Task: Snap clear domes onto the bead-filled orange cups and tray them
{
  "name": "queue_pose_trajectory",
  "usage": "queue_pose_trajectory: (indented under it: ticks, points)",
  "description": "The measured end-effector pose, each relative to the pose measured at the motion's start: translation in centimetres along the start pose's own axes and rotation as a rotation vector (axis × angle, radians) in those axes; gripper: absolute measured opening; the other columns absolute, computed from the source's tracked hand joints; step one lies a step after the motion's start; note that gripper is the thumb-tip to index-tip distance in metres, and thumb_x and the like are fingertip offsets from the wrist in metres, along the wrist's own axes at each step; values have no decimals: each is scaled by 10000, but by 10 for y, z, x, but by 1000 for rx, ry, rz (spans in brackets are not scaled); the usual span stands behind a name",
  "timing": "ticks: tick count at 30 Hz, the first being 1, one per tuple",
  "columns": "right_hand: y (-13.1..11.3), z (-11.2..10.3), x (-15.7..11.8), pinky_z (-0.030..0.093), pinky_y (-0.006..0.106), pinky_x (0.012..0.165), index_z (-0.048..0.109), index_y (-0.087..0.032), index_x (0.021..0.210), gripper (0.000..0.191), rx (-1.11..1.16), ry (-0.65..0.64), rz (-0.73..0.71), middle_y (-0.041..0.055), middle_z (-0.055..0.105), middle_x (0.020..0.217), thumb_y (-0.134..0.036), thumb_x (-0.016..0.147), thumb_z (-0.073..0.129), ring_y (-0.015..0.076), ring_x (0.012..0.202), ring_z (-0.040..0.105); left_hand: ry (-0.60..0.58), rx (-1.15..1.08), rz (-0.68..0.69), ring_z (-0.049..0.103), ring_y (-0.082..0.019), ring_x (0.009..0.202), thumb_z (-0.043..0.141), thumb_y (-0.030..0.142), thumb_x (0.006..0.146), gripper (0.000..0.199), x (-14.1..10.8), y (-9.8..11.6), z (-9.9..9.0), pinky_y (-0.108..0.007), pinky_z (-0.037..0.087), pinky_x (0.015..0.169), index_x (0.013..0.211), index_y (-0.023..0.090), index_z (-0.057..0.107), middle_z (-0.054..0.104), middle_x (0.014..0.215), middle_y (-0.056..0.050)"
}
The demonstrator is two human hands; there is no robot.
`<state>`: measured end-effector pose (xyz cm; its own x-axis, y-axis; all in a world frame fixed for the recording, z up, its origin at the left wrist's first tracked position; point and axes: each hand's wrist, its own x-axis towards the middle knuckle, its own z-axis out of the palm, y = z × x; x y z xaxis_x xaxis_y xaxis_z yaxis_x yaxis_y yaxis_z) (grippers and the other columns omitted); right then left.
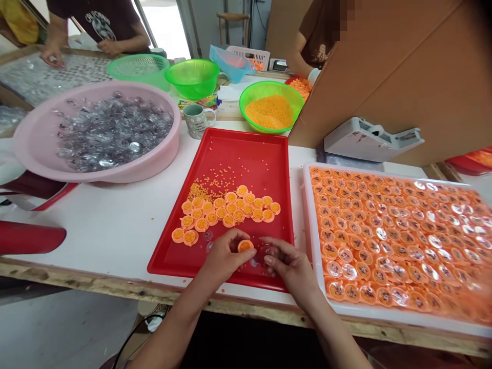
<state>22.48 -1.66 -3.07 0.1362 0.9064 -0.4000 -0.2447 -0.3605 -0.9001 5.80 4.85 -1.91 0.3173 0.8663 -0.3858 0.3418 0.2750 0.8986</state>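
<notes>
Over the near part of a red tray (249, 154), my left hand (227, 256) pinches a small orange plastic cup (245, 246) with orange-yellow filling. My right hand (292, 264) has thumb and fingers closed on a transparent round lid (268, 250), just right of that cup and apart from it. A few more transparent lids (208, 236) lie on the tray, partly hidden by my hands. Beyond them sit several filled orange cups (230, 207) in a cluster, with loose orange-yellow grains (202, 190) scattered behind.
On the right stands a white tray (307, 205) packed with lidded orange cups, behind it a tape dispenser (369, 141) and cardboard. A pink basin (169, 148) of transparent lids, a mug (195, 122) and a green bowl (246, 115) of grains surround the tray. Two people work opposite.
</notes>
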Motion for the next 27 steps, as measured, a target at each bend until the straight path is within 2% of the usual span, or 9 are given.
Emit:
queue_pose_trajectory:
  ticks: [2, 4, 7, 9, 11, 16, 20, 23, 27]
  points:
    - [0, -1, 2, 473, 243, 565, 696, -189, 929, 308, -78, 31, -24, -43, 597, 637, -273, 656, 808, 114, 579, 561, -34, -147, -77, 593, -137, 575, 710, 307, 718, 236, -2, 0, 0, -233, 477, 453, 905, 211, 605, 638, 755, 25]
    - [-1, -2, 2, 474, 243, 584, 675, -176, 832, 251, -98, 31, -20, -30, 616, 646, -283, 652, 814, 119, 599, 576, -55, -281, -113, 589, -128, 572, 742, 322, 705, 285, -3, 0, 1, -221, 482, 445, 928, 207, 607, 626, 755, 31]
    - [-5, -3, 1, 492, 256, 578, 622, -186, 827, 290, 1, 16, 10, -24, 632, 679, -343, 679, 815, 122, 582, 592, -56, -414, -132, 656, -158, 730, 730, 376, 749, 281, -5, 0, 3, -277, 575, 649, 945, 184, 667, 664, 861, -9]
    - [-7, -2, 0, 502, 258, 574, 595, -196, 851, 320, 94, 9, 32, -25, 641, 703, -353, 687, 821, 120, 575, 599, -63, -533, -168, 671, -195, 869, 688, 405, 796, 286, -5, 1, 4, -334, 578, 792, 961, 171, 696, 682, 970, -46]
    - [-8, 2, -1, 500, 251, 574, 587, -198, 862, 335, 175, -4, 50, -17, 660, 726, -344, 684, 830, 119, 586, 608, -65, -617, -197, 663, -224, 947, 677, 397, 810, 290, -6, 1, 7, -368, 562, 857, 963, 153, 710, 694, 1002, -77]
    - [0, 15, 1, 477, 250, 539, 585, -184, 812, 344, 189, 13, 74, 0, 665, 677, -381, 674, 831, 132, 570, 600, 38, -614, -176, 664, -240, 961, 705, 364, 779, 272, -8, 0, 21, -378, 557, 868, 957, 161, 731, 720, 998, -86]
    - [11, 19, 3, 444, 232, 533, 602, -171, 751, 289, 58, 114, -28, -24, 610, 637, -378, 711, 800, 112, 564, 553, 99, -570, -122, 647, -238, 1028, 683, 374, 791, 254, -10, 1, 31, -339, 546, 882, 950, 185, 740, 722, 1037, -73]
    - [14, 19, 4, 431, 228, 528, 601, -173, 758, 264, 3, 172, -69, -31, 593, 649, -372, 740, 774, 104, 559, 531, 109, -554, -113, 668, -224, 972, 692, 362, 788, 233, -13, 2, 36, -328, 544, 869, 934, 187, 742, 736, 978, -64]
    - [12, 18, 3, 457, 249, 518, 565, -184, 761, 277, 42, 147, -53, -23, 595, 644, -396, 768, 743, 119, 537, 545, 173, -538, -102, 681, -210, 891, 759, 307, 724, 209, -13, 1, 38, -309, 557, 796, 897, 192, 734, 746, 912, -47]
